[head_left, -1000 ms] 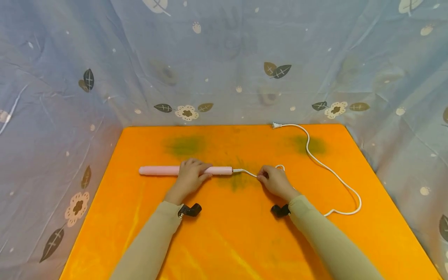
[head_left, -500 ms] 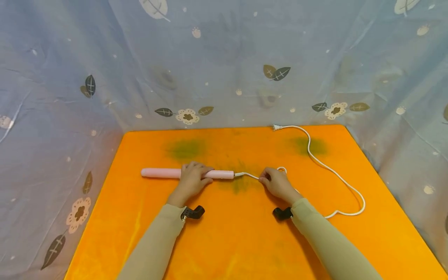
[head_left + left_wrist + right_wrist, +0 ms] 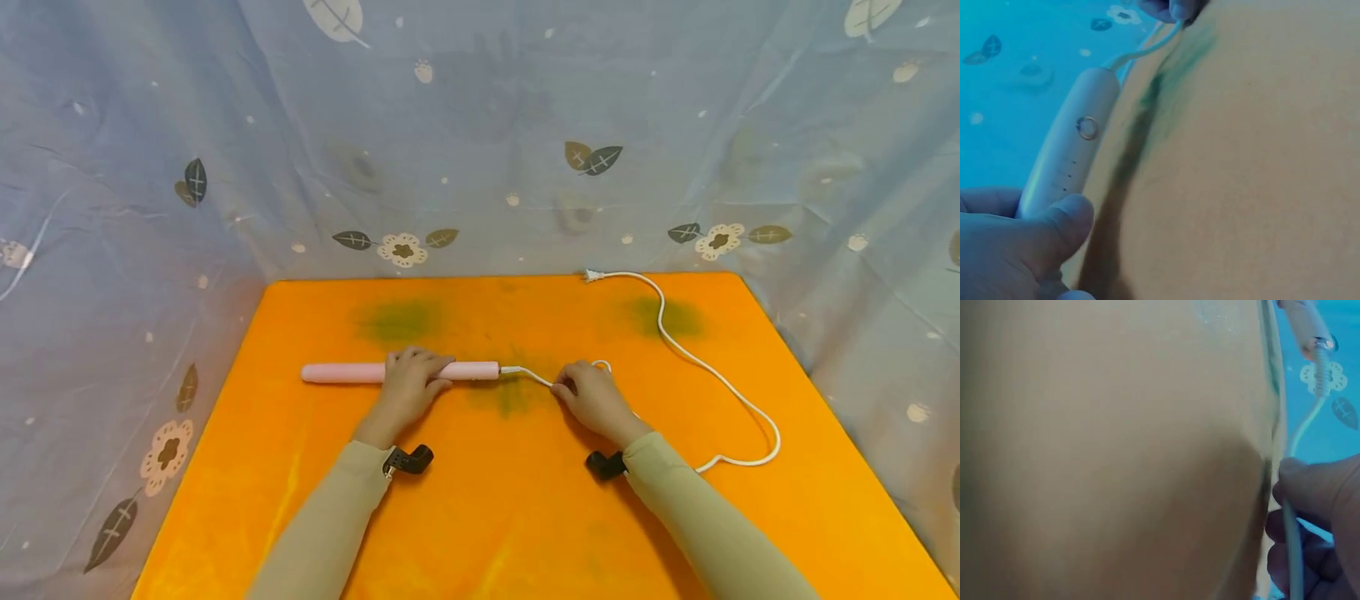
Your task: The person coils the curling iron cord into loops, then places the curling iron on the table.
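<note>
Pink wand (image 3: 345,373), gripped in the left hand (image 3: 407,385); the right hand (image 3: 595,402) pinches its white cord (image 3: 1294,550); a hard tug could strain where they join.

Bare left grip (image 3: 407,385): curled, back upward. Bare right grip (image 3: 592,398): thumb-to-finger pinch. Forearms (image 3: 322,525), pale-green-sleeved, angled inward; wrists (image 3: 375,432) well apart.

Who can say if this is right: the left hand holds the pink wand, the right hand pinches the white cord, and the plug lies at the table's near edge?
Not quite: the head view shows the plug at the table's far edge. The left hand holds the pink wand; the right hand pinches the white cord.
</note>
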Demonstrator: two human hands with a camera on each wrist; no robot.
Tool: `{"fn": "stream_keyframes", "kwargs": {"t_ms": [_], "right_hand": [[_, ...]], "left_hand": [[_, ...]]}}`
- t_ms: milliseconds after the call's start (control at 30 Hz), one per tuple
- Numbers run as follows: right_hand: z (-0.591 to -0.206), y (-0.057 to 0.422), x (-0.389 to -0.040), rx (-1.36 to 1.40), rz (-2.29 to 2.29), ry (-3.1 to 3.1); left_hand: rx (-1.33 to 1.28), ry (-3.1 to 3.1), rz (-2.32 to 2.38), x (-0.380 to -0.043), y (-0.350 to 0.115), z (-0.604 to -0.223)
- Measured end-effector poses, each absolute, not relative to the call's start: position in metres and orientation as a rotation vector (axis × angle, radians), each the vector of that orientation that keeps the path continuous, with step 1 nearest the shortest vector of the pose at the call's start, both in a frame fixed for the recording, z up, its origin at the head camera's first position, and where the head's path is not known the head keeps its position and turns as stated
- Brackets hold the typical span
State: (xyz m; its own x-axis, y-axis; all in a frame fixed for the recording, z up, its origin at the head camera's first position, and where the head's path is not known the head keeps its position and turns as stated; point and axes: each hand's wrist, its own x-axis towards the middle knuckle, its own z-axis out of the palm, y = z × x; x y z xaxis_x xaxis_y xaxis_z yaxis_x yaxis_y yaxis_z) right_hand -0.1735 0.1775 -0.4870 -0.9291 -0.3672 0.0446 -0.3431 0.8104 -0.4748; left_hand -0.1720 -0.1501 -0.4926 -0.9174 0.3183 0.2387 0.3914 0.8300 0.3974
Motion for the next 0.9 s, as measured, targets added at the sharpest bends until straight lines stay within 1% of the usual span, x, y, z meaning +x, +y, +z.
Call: {"fn": "stream_keyframes", "kwargs": {"t_ms": [233,433,533,600,733,833,900], "right_hand": [[-0.477,0.179,-0.165,-0.654,-0.813,3.051],[-0.472,0.187,-0.164,-0.997,-0.948,3.168],[-0.470,0.191,-0.165,-1.107,-1.040,3.174],[-0.470,0.194,-0.166,-1.117,-1.132,3.164],[-0.472,0.195,-0.167,-1.040,-1.241,3.150],[-0.469,0.183,-0.168,-1.022,-1.137,3.185],[-0.467,0.172,-0.168,-1.087,-0.999,3.221]], "left_hand": [[-0.570,-2.769,-0.739,-0.166,-0.151,-0.467],[-0.535,-2.685,-0.817,-0.163,-0.152,-0.443],[-0.508,-2.657,-0.829,-0.164,-0.155,-0.437],[-0.499,-2.645,-0.838,-0.164,-0.156,-0.437],[-0.502,-2.623,-0.868,-0.165,-0.156,-0.437],[-0.499,-2.616,-0.876,-0.164,-0.152,-0.434],[-0.492,-2.615,-0.877,-0.164,-0.148,-0.431]]}}
